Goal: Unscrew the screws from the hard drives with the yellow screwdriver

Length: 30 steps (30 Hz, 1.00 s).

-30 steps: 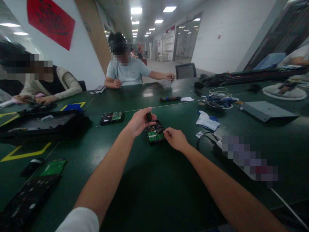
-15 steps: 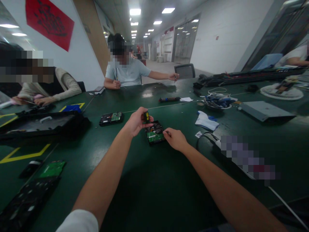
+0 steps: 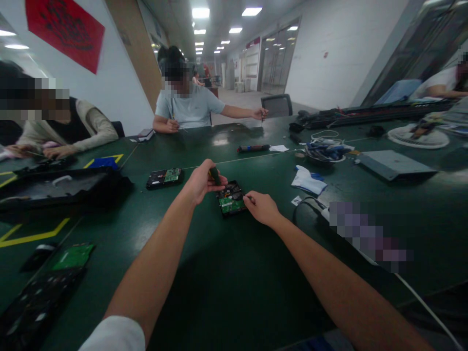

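Note:
A hard drive (image 3: 231,205) with a green circuit board lies on the table in front of me. My left hand (image 3: 200,184) is closed around the dark handle of a screwdriver (image 3: 215,175), tilted over the drive's upper left corner. Its tip is hidden behind the fingers. At the drive's right edge, my right hand (image 3: 263,208) is closed in a pinch. Something small and dark shows between its thumb and finger, too small to name. A second hard drive (image 3: 164,178) rests to the left of my left hand.
White and blue gloves (image 3: 309,180) and a power strip (image 3: 353,234) lie to the right. Behind them are a grey metal case (image 3: 397,165) and a bundle of cables (image 3: 325,150). A black tray (image 3: 54,187) and more drives (image 3: 40,292) sit left. Co-workers sit across the table.
My left hand has shifted slightly left of the drive, and the screwdriver handle now leans more to the left. My right hand stays at the drive's right edge. The whole view has turned slightly.

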Available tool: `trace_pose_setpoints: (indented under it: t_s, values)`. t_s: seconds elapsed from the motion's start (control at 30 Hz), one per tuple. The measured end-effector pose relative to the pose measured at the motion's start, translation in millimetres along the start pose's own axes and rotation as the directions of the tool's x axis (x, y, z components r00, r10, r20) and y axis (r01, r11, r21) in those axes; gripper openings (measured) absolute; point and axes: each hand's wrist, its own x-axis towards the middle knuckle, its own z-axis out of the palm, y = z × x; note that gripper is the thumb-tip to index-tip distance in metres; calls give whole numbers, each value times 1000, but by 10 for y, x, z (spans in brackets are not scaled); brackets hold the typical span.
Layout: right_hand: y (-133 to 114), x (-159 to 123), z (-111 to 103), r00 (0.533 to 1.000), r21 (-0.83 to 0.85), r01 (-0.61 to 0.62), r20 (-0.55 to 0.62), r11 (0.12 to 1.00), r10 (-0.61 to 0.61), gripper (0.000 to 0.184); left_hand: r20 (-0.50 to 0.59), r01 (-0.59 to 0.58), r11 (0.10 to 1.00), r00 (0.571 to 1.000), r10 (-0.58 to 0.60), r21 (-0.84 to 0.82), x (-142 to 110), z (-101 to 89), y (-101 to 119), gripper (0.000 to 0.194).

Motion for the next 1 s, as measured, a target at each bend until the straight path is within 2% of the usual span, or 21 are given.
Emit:
trace_pose_setpoints:
  t_s: [0.2, 0.37, 0.5, 0.73, 0.87, 1.0]
  values:
    - [9, 7, 11, 1000, -1, -3, 0, 1000, 3, 28, -14, -39, 999, 999, 39, 10, -55, 61, 31, 24]
    - [20, 1, 21, 1000, 7, 21, -13, 1000, -21, 27, 49, 40, 997, 998, -36, -68, -84, 98, 42, 23]
    - [3, -7, -2, 1000, 23, 17, 5, 1000, -18, 27, 43, 51, 990, 998, -45, -134, -50, 87, 26, 21]
    - [-3, -5, -13, 1000, 37, 1, 24, 999, -2, 27, 37, -98, 994, 995, 96, 53, -79, 104, 21, 24]
    - [-6, -12, -19, 1000, 23, 10, 16, 1000, -10, 26, 74, -46, 999, 996, 48, -21, -86, 133, 17, 19]
    - [-12, -11, -20, 1000, 3, 4, 14, 1000, -4, 27, 41, -26, 997, 999, 30, -78, -47, 123, -4, 18]
